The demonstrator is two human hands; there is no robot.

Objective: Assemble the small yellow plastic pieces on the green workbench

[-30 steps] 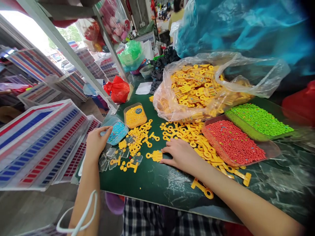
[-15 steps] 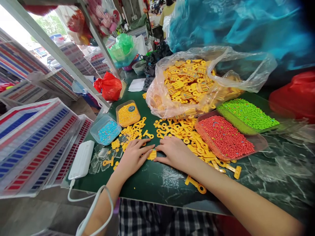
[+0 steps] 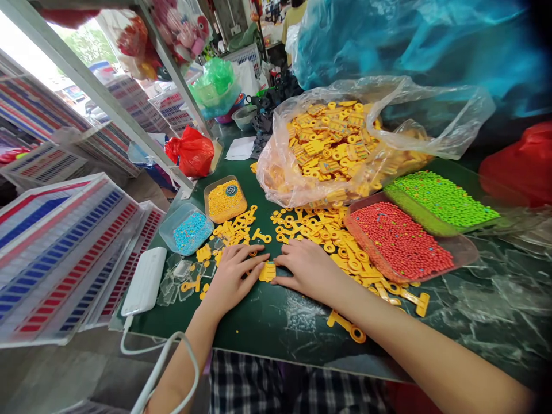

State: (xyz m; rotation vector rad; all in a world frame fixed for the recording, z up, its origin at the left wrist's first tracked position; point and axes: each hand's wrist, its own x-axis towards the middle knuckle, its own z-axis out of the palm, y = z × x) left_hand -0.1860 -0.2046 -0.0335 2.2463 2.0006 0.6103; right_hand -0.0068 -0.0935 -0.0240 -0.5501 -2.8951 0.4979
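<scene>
Between my hands a small flat yellow plastic piece (image 3: 268, 272) with slots lies on the green table. My left hand (image 3: 235, 275) holds its left edge with thumb and fingertips. On the other side, the thumb and fingers of my right hand (image 3: 305, 265) close on its right edge. Loose yellow plastic parts with ring ends (image 3: 313, 227) are heaped just beyond my right hand. A second, smaller heap of yellow parts (image 3: 235, 227) spreads past my left hand. One ring-ended yellow part (image 3: 347, 326) lies by my right forearm.
A clear bag (image 3: 276, 184) of yellow parts stands behind. Trays hold red beads (image 3: 401, 238), green beads (image 3: 446, 198), blue beads (image 3: 190, 232) and yellow beads (image 3: 225, 198). A white power bank (image 3: 144, 280) with a cable lies at left, beside clear plastic pieces (image 3: 175, 279).
The camera view has shifted slightly. Both hands stay at the yellow piece with only tiny finger movement, and a little more of the piece shows.
</scene>
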